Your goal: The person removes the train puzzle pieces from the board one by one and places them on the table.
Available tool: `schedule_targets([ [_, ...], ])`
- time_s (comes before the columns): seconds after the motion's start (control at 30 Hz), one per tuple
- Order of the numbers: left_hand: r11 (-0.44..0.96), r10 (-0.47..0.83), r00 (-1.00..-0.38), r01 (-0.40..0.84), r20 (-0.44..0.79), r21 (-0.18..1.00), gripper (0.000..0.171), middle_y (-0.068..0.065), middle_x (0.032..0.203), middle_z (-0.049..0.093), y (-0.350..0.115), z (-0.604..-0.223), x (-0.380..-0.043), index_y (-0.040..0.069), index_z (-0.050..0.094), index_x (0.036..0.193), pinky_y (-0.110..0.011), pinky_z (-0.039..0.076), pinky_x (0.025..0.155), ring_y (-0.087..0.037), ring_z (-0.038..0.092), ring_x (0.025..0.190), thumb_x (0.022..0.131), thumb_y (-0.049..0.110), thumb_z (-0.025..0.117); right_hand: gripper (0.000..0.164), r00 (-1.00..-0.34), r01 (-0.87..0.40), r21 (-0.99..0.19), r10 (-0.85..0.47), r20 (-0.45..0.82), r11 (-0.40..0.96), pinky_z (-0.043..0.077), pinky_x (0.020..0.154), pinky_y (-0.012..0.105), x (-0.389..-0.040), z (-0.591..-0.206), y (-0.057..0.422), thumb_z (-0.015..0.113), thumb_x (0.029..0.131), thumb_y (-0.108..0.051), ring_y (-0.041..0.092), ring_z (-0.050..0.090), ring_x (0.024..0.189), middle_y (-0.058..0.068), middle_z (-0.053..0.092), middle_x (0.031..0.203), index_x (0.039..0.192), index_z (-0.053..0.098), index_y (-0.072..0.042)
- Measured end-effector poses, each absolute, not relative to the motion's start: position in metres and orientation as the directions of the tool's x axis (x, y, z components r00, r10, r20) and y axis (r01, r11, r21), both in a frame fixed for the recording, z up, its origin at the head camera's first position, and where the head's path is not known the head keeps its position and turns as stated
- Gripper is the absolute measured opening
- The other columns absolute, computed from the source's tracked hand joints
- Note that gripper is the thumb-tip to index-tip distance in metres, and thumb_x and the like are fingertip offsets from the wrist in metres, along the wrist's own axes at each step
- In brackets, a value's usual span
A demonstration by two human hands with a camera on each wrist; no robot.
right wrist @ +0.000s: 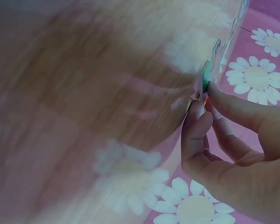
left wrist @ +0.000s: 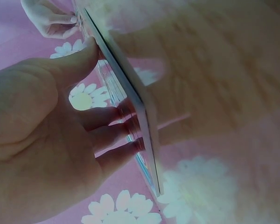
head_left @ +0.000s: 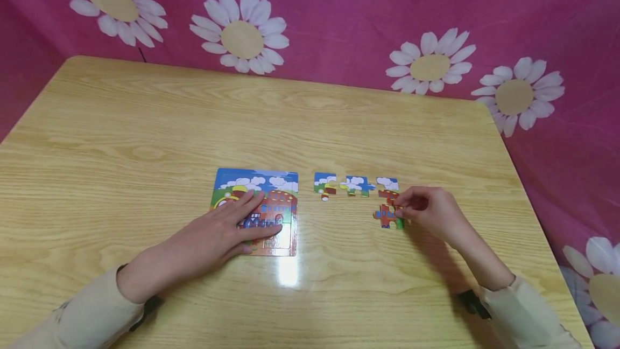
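Observation:
My left hand (head_left: 230, 228) lies with spread fingers across a square picture puzzle board (head_left: 281, 176), left of the table's middle. Its fingertips and thumb rest on the board in the left wrist view as well. To the right, my right hand (head_left: 431, 211) pinches the edge of a red, blue and green puzzle piece (head_left: 386, 216) between thumb and fingers. This piece sits just below a piece with a cloud and red roof (head_left: 387, 183), whose lower right part the fingers partly cover. In the right wrist view the thumb presses by a green edge (right wrist: 206, 77).
A cloud and green piece (head_left: 323, 182) and a blue-sky piece (head_left: 357, 185) lie in a row between the board and the right hand. The wooden table (head_left: 242, 117) has a far edge against a pink cloth (head_left: 334, 26) with white daisies.

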State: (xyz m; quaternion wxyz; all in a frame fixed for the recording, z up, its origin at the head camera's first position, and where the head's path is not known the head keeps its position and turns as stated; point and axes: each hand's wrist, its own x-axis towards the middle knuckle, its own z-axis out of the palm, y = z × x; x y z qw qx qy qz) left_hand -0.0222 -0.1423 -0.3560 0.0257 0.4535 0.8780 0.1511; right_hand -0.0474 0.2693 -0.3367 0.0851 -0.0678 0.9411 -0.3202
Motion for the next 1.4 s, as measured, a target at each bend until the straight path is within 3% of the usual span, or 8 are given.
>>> schedule_targets([
  [0.37,0.539,0.800,-0.592,0.783,0.103,0.311,0.045,-0.028,0.150,0.035,-0.142,-0.356,-0.022,0.025,0.059,0.138,-0.058,0.037,0.104,-0.043,0.035,0.138,0.094,0.027,0.065,0.012,-0.979,-0.096,-0.595,-0.184,-0.090,0.798,0.046,0.059,0.022,-0.047,-0.340,0.270,0.080,0.079,0.000,0.012,0.059,0.068,0.003,0.069,0.080,0.088,0.073,-0.003],
  [0.63,0.534,0.792,-0.598,0.775,0.120,0.338,0.046,-0.025,0.153,0.033,-0.143,-0.356,-0.020,0.026,0.058,0.140,-0.061,0.038,0.102,-0.044,0.032,0.139,0.095,0.024,0.065,0.011,-0.976,-0.105,-0.687,-0.208,-0.069,0.719,0.051,0.060,0.020,-0.047,-0.334,0.260,0.076,0.081,0.004,0.010,0.065,0.071,0.010,0.072,0.085,0.091,0.072,0.001],
  [1.1,0.556,0.765,-0.627,0.758,0.146,0.340,0.044,-0.026,0.152,0.034,-0.145,-0.356,-0.015,0.028,0.060,0.137,-0.059,0.038,0.103,-0.044,0.034,0.138,0.093,0.027,0.067,0.011,-0.905,-0.158,-0.823,-0.413,-0.100,0.545,0.052,0.063,0.023,-0.073,-0.330,0.170,0.071,0.084,0.009,0.022,0.068,0.075,0.011,0.072,0.085,0.093,0.071,0.004],
  [1.4,0.600,0.735,-0.666,0.727,0.131,0.334,0.047,-0.028,0.151,0.033,-0.161,-0.353,-0.006,0.030,0.058,0.139,-0.055,0.044,0.098,-0.043,0.033,0.138,0.093,0.025,0.068,0.013,-0.854,-0.173,-0.814,-0.496,-0.157,0.554,0.052,0.069,0.023,-0.085,-0.331,0.113,0.069,0.086,0.006,0.012,0.066,0.078,0.005,0.073,0.090,0.097,0.071,0.000],
])
